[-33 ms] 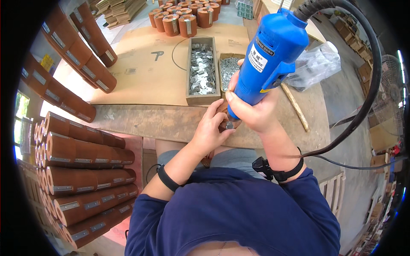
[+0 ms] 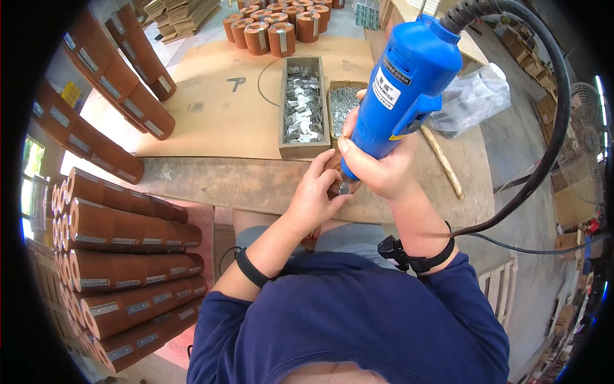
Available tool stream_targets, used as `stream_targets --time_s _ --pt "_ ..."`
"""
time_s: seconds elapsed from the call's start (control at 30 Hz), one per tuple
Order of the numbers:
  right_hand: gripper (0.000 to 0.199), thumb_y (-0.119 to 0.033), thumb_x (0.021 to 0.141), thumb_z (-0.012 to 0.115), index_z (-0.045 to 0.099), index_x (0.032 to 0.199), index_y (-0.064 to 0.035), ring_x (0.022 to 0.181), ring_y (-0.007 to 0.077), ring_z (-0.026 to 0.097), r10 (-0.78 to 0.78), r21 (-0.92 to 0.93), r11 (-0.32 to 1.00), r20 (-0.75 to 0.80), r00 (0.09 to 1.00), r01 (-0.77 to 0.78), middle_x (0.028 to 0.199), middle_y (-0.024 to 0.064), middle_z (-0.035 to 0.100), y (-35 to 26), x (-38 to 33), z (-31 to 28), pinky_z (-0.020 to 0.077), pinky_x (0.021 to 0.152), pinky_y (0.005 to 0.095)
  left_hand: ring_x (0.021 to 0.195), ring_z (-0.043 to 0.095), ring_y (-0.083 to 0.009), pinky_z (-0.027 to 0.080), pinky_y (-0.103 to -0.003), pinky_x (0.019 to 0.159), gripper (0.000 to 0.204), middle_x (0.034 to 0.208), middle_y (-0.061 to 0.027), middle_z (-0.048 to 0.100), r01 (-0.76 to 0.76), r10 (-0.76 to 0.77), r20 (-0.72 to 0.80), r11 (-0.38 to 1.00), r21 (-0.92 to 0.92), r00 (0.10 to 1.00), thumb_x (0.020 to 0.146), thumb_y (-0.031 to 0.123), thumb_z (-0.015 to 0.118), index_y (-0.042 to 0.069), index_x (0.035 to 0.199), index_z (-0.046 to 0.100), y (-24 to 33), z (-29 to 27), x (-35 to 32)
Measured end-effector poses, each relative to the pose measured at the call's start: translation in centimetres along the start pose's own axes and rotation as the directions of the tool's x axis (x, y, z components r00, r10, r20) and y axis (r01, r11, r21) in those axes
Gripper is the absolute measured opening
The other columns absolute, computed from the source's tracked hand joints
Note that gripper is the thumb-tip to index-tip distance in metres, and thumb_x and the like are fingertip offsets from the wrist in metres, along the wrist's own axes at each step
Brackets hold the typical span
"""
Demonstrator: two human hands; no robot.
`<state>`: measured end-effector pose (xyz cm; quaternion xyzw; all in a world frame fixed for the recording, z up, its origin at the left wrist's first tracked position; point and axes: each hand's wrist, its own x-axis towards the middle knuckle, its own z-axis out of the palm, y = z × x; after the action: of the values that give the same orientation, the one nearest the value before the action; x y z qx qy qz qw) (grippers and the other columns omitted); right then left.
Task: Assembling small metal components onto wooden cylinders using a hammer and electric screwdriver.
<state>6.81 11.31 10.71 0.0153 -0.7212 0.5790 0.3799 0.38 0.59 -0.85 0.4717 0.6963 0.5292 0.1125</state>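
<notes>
My right hand (image 2: 387, 163) is wrapped round the body of a blue corded electric screwdriver (image 2: 403, 80), which points down toward the near edge of the table. My left hand (image 2: 314, 195) curls its thumb and fingers round a small reddish-brown piece (image 2: 334, 187), mostly hidden by the fingers. A little silvery metal plate (image 2: 344, 189) shows on it, right at the tool's tip. Just beyond my hands stand a long wooden box of flat metal plates (image 2: 281, 128) and a smaller box of screws or nails (image 2: 332, 128).
Stacked brown cylinders with metal strips (image 2: 134, 278) fill the left side. More short brown cylinders (image 2: 281, 40) stand at the back on cardboard (image 2: 211, 109). A wooden stick (image 2: 442, 160) and a clear plastic bag (image 2: 473, 102) lie right. The tool's black cable (image 2: 563, 128) loops down there.
</notes>
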Motion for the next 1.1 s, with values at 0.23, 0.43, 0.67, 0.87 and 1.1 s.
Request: stream_targets --time_s 0.23,0.43,0.67,0.87,1.1 --pt "0.055 0.004 0.069 0.057 0.035 0.119 0.0021 0.071 0.0163 0.055 0.008 0.161 0.987 -0.162 0.987 0.018 0.080 0.0089 0.054 0.4 -0.2 -1.6 0.0470 0.064 0.0299 0.085 0.060 -0.0248 0.051 -0.031 0.070 0.041 0.122 -0.0177 0.043 -0.047 0.046 0.013 0.983 0.178 0.999 0.057 0.007 0.078 0.001 0.093 0.059 0.5 -0.3 0.1" --pt "0.053 -0.002 0.069 0.059 0.035 0.117 0.0014 0.061 0.0199 0.056 0.166 0.380 0.925 -0.428 0.888 0.010 0.077 0.0109 0.053 0.8 -0.6 -5.5 0.0488 0.058 0.0329 0.110 0.048 -0.0374 0.045 -0.036 0.087 0.036 0.128 -0.0219 0.038 -0.144 0.140 0.035 0.980 0.140 0.989 0.061 0.012 0.076 0.001 0.090 0.058 0.5 -1.0 0.4" --pt "0.044 -0.006 0.072 0.057 0.039 0.112 -0.0032 0.068 0.0191 0.054 0.507 0.514 0.830 -0.531 0.679 -0.219 0.077 0.0076 0.052 5.5 -4.9 -10.3 0.0479 0.061 0.0353 0.113 0.046 -0.0386 0.042 -0.039 0.090 0.032 0.129 -0.0232 0.037 -0.178 0.171 0.062 0.973 0.146 0.983 0.065 0.011 0.073 0.003 0.092 0.058 0.7 -1.5 0.3" --pt "0.037 -0.002 0.069 0.059 0.042 0.103 -0.0050 0.061 0.0208 0.054 0.643 0.590 0.757 -0.594 0.483 -0.281 0.073 0.0085 0.052 10.4 -8.4 -13.1 0.0486 0.055 0.0375 0.117 0.041 -0.0387 0.037 -0.041 0.095 0.033 0.130 -0.0232 0.035 -0.145 0.131 0.127 0.984 0.106 0.983 0.067 0.011 0.068 0.002 0.098 0.057 0.8 -1.9 0.4" --pt "0.031 -0.005 0.070 0.060 0.043 0.095 -0.0059 0.060 0.0211 0.054 0.724 0.634 0.688 -0.576 0.378 -0.352 0.072 0.0077 0.052 14.0 -11.2 -14.3 0.0490 0.054 0.0368 0.116 0.040 -0.0406 0.035 -0.044 0.094 0.041 0.128 -0.0241 0.036 -0.172 0.131 0.135 0.919 0.356 0.982 0.064 0.023 0.073 0.003 0.095 0.057 2.4 -1.2 0.9"
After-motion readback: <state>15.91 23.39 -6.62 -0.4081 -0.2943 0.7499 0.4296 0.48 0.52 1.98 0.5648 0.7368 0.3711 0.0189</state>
